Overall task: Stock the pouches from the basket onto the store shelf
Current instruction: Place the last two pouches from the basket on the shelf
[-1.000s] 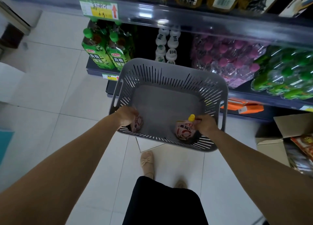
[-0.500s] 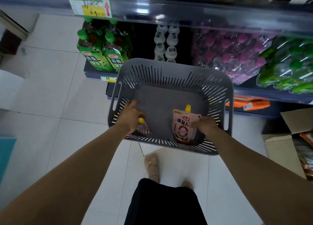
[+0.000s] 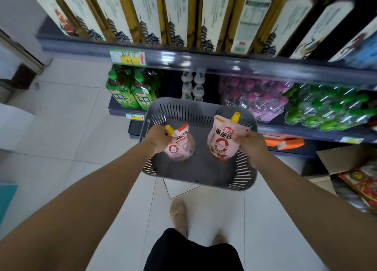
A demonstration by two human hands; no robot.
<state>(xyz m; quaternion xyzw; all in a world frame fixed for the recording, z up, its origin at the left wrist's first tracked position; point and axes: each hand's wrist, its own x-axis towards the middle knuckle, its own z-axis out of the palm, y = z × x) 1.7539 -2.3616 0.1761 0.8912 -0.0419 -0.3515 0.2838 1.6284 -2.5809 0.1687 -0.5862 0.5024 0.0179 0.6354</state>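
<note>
Pouches held above grey basket [image 3: 240, 174]: left pouch [image 3: 180, 146] gripped by left hand [image 3: 158, 139], right pouch [image 3: 222, 140] pinched by right hand [image 3: 252, 145].

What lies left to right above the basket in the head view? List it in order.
left hand → left pouch → right pouch → right hand
</note>
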